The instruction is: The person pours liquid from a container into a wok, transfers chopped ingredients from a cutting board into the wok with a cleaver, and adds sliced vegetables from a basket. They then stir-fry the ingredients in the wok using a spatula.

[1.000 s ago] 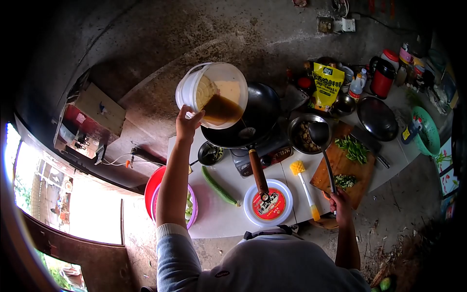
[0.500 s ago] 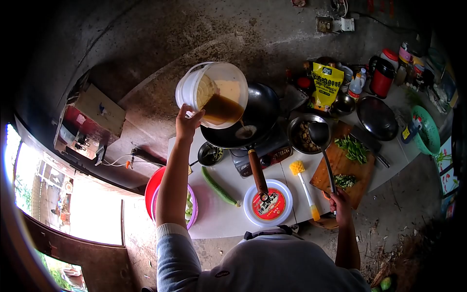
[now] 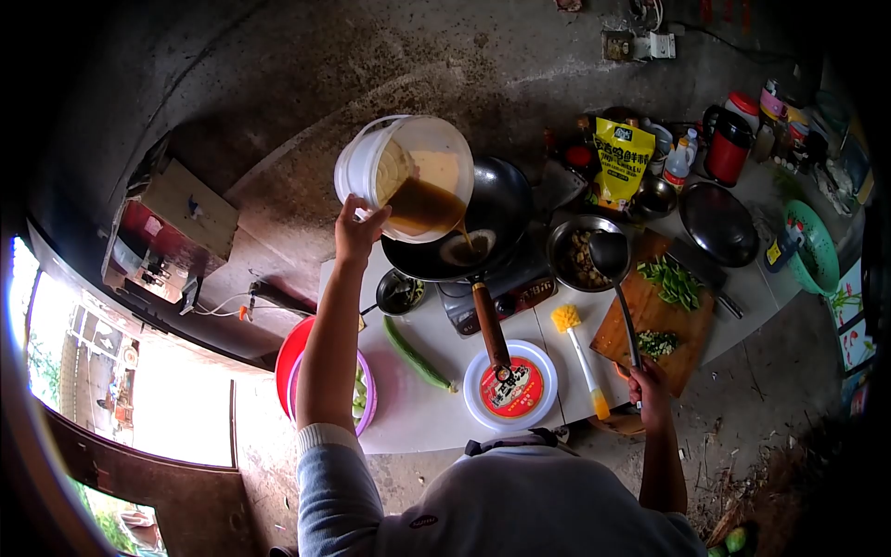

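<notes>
Head view: near edge of the counter point(image 3: 399, 432), we see a round lid point(image 3: 522, 397) and a brush point(image 3: 582, 357). Our right hand point(image 3: 648, 382) has its fingers clamped on the handle of a ladle point(image 3: 626, 320), bowl over a small pan point(image 3: 551, 256); contact unclear. Cucumber point(image 3: 415, 355) left of the lid. Beyond, our left hand point(image 3: 359, 230) has its fingers clamped on a tilted bucket point(image 3: 436, 169); brown liquid point(image 3: 422, 206) streams into the wok point(image 3: 506, 200). Yellow bag point(image 3: 624, 162) further back.
</notes>
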A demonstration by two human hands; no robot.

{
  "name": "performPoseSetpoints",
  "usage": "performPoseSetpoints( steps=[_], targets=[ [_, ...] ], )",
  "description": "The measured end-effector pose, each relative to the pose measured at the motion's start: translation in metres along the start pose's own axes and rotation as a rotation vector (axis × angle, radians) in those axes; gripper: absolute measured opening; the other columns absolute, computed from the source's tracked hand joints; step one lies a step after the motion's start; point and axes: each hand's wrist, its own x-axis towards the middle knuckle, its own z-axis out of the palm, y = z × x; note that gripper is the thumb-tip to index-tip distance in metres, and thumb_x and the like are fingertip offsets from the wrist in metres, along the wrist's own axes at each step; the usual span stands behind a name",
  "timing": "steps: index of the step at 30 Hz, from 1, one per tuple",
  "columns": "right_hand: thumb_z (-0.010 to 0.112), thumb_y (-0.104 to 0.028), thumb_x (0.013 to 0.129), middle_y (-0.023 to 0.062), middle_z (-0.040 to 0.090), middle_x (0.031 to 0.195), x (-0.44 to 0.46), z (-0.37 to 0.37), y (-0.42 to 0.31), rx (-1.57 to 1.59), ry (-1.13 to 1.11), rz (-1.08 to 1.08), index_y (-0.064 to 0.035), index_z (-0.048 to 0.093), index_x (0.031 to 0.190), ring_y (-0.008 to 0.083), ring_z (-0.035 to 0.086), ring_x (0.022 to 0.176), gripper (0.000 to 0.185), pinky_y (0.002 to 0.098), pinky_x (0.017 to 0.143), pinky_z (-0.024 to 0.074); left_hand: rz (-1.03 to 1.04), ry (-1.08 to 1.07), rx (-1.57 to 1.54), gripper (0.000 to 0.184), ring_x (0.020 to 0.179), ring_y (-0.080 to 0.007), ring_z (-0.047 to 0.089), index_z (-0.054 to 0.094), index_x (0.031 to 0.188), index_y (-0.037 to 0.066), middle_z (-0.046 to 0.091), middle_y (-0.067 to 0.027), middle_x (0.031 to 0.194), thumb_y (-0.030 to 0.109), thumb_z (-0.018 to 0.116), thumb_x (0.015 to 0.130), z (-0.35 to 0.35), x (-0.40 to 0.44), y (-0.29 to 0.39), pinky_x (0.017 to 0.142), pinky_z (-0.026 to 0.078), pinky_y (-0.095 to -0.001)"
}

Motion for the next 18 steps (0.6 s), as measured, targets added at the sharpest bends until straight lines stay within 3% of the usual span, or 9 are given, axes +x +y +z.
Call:
performPoseSetpoints(
  steps=[6, 8, 15, 17, 18],
  targets=[
    [0.050, -0.012, 0.081, -0.0025, 0.040, 0.054, -0.0005, 0.0019, -0.0020, -0.005, -0.006, -0.001, -0.0058, 0.048, 0.080, 0.0040, 0.034, 0.041, 0.006, 0.0186, 0.038, 0.0284, 0.006, -0.007, 0.022, 0.027, 0.063, -0.0092, 0.054, 0.044, 0.080, 0.007, 0.055, -0.0054, 0.074, 0.010, 0.069, 0.070, -0.0014, 0.0006, 0.0001, 0.049, 0.046, -0.0199],
    [0.050, -0.012, 0.081, -0.0025, 0.040, 0.054, -0.0009, 0.0022, -0.0022, -0.009, -0.009, -0.006, -0.0056, 0.048, 0.080, 0.0040, 0.034, 0.041, 0.006, 0.0186, 0.038, 0.0283, -0.028, -0.007, 0.049, 0.027, 0.070, -0.0095, 0.053, 0.049, 0.081, 0.009, 0.053, -0.0007, 0.080, 0.017, 0.071, 0.068, -0.0034, 0.0012, -0.0034, 0.053, 0.046, -0.0221],
    [0.051, -0.011, 0.081, -0.0027, 0.041, 0.054, -0.0002, 0.0038, -0.0012, -0.016, -0.002, -0.006, -0.0054, 0.049, 0.082, 0.0036, 0.034, 0.041, 0.006, 0.0181, 0.037, 0.0286, -0.074, -0.026, 0.060, 0.027, 0.070, -0.0097, 0.052, 0.049, 0.080, 0.010, 0.053, -0.0006, 0.086, 0.018, 0.071, 0.068, -0.0057, 0.0037, -0.0036, 0.052, 0.045, -0.0216],
    [0.051, -0.011, 0.081, -0.0029, 0.041, 0.055, -0.0004, 0.0041, -0.0011, -0.022, 0.006, -0.002, -0.0054, 0.050, 0.082, 0.0035, 0.034, 0.041, 0.006, 0.0180, 0.037, 0.0287, 0.028, 0.010, 0.015, 0.028, 0.051, -0.0052, 0.045, 0.043, 0.076, 0.009, 0.050, -0.0002, 0.064, 0.012, 0.070, 0.069, -0.0016, 0.0027, -0.0016, 0.041, 0.035, -0.0174],
    [0.051, -0.011, 0.081, -0.0030, 0.041, 0.055, -0.0006, 0.0046, -0.0012, -0.018, 0.002, 0.003, -0.0053, 0.050, 0.083, 0.0033, 0.034, 0.041, 0.007, 0.0179, 0.038, 0.0288, 0.026, 0.011, 0.014, 0.028, 0.051, -0.0052, 0.045, 0.043, 0.076, 0.009, 0.050, -0.0002, 0.064, 0.012, 0.070, 0.069, -0.0023, 0.0030, -0.0025, 0.041, 0.035, -0.0174]
  ],
)
